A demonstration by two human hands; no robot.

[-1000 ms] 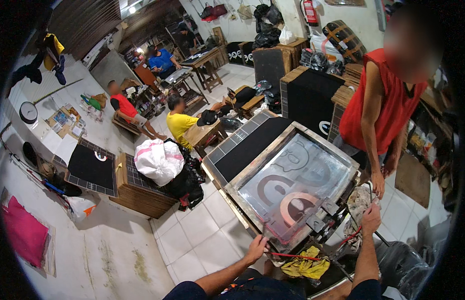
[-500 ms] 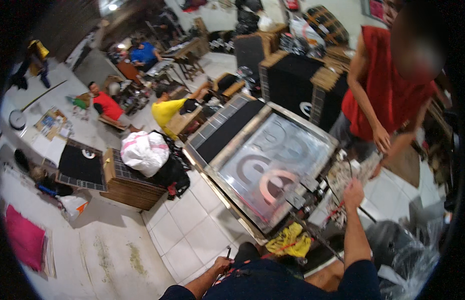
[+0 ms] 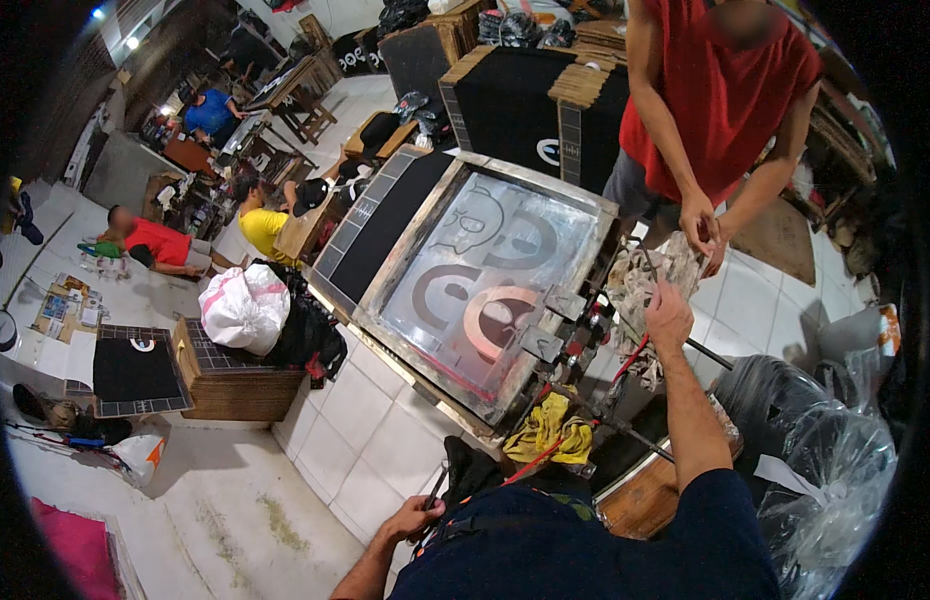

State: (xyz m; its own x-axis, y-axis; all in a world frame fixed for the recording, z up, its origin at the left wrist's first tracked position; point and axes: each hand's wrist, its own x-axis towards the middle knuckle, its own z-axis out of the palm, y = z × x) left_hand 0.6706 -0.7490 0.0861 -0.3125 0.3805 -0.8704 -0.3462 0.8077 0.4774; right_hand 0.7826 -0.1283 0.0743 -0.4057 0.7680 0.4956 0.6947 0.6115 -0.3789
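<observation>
Tool [image 3: 441, 484], slim, dark, in left hand [image 3: 415, 518] on near side, left of yellow cloth [image 3: 547, 430]; fingers closed around it. Right hand [image 3: 669, 318] farther out, fingers curled at thin dark rod [image 3: 649, 262]; can't tell if gripping. Stained rag [image 3: 628, 285] just beside. Framed screen [image 3: 430, 255] with pinkish arch shape lies between hands, farther out. Far right: co-worker [image 3: 725, 110] in red top, hands near rag. Left: white sack [image 3: 243, 310].
</observation>
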